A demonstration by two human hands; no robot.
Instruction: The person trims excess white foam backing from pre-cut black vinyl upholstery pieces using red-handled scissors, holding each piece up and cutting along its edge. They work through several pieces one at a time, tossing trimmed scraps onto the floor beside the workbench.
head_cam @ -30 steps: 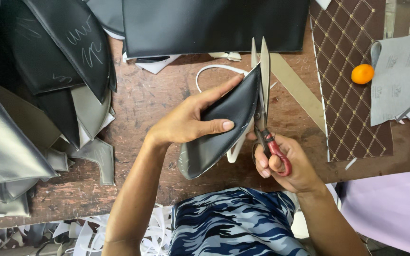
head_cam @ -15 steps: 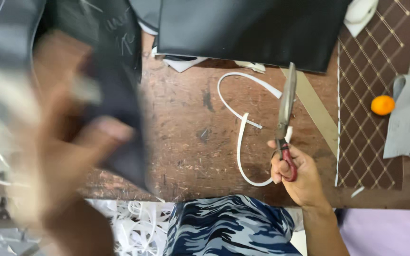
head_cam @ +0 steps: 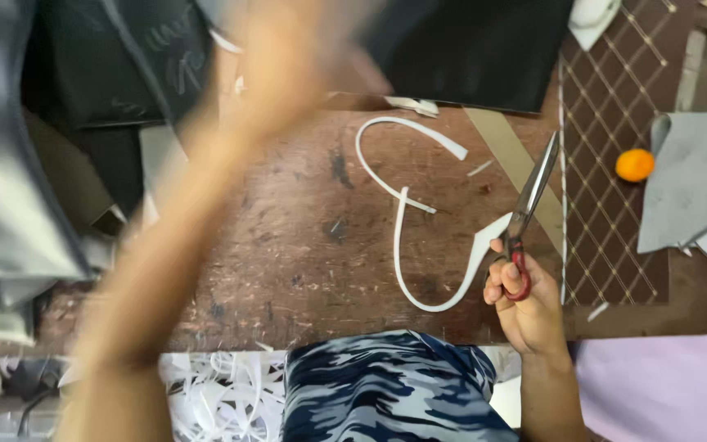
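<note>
Head view: your right hand (head_cam: pixel 525 307) is wrapped around the red-handled scissors (head_cam: pixel 529 205), blades closed, tips pointing up over the wooden table (head_cam: pixel 288 245). They're stiff and sharp, so hold them by the loops. Your left hand (head_cam: pixel 288 74) is blurred; can't tell its grip.

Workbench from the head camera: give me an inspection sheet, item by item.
Surface: worn brown wooden bench, scratched and stained.
Job's things: scissors with red handles, blades closed; black sheet at the far edge.
Clutter: curled white strip, orange ball on brown quilted sheet, grey pieces, white offcuts below the bench edge.
Hands: right hand grips the scissors; left hand blurred, raised near the black sheet, grip unclear.
Cables: nothing seen.
Surroundings: dark and grey sheets stacked at left.
</note>
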